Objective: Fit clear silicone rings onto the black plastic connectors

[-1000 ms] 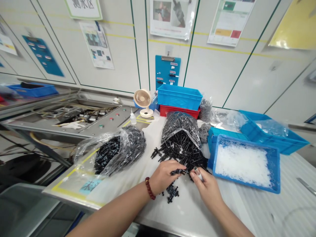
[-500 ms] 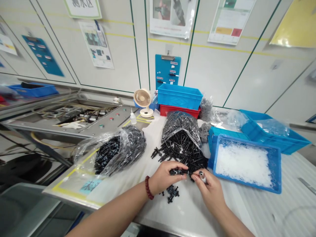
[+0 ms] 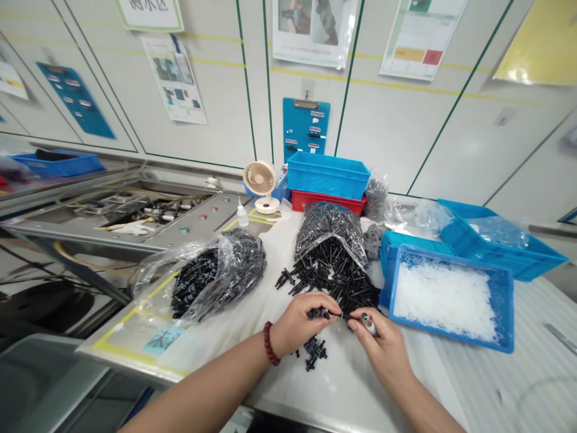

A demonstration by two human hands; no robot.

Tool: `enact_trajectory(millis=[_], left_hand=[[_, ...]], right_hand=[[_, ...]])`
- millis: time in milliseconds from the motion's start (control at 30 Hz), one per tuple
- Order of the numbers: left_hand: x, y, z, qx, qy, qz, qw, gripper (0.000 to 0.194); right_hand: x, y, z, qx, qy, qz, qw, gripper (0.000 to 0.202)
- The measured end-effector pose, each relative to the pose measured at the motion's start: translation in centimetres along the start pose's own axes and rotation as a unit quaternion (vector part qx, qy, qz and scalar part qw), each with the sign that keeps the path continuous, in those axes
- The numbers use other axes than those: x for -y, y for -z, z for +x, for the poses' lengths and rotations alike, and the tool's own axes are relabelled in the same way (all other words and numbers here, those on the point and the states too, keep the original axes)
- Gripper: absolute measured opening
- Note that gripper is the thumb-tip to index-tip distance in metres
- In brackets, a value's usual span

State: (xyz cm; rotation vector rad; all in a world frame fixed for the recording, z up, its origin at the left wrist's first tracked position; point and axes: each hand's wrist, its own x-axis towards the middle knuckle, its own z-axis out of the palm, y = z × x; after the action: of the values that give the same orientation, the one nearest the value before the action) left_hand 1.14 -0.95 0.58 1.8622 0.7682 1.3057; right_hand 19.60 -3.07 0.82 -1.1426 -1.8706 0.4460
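Observation:
My left hand [image 3: 306, 322], with a red bead bracelet at the wrist, is closed on small black parts, one reaching toward my right fingertips. My right hand [image 3: 381, 343] holds a silver pen-like tool [image 3: 368, 323] and pinches at the other end of that part. Between the hands a small pale ring seems to sit on it. A pile of black parts [image 3: 333, 264] spills from a clear bag just beyond my hands. Below my left hand lies a small heap of black parts with pale bands [image 3: 315, 355].
An open bag of black parts [image 3: 216, 273] lies at the left. A blue tray [image 3: 508, 313] of white rings stands at the right, with blue bins [image 3: 532, 264] behind. Further back are a fan [image 3: 260, 178], a bottle [image 3: 242, 215] and a blue bin [image 3: 329, 180] on a red one.
The fingertips of both hands have come slightly closer around the black part, and my left fingers have shifted a little. Everything else stays in place.

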Motion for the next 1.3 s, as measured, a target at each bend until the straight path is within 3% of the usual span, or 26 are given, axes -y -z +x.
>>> enact_trajectory(millis=[233,433,767,1100,1300], left_hand=[[-0.4,0.0,0.1,0.005,0.010,0.013,1.000,0.007],[-0.2,0.0,0.0,0.053,0.025,0.056,0.997,0.014],[-0.2,1.1,0.1,0.005,0.047,0.118,0.992,0.017],[0.3,1.5,0.2,0.006,0.017,0.139,0.990,0.015],[0.5,1.6,0.0,0.055,-0.021,0.156,0.986,0.019]], right_hand=[[-0.1,0.0,-0.1,0.006,0.005,-0.001,1.000,0.020],[-0.3,-0.2,-0.1,0.021,0.001,0.001,1.000,0.020],[-0.4,0.2,0.2,0.083,-0.032,0.016,0.996,0.025],[-0.9,0.3,0.3,0.119,0.008,-0.020,0.993,0.026],[-0.8,0.3,0.3,0.161,0.023,-0.065,0.985,0.026]])
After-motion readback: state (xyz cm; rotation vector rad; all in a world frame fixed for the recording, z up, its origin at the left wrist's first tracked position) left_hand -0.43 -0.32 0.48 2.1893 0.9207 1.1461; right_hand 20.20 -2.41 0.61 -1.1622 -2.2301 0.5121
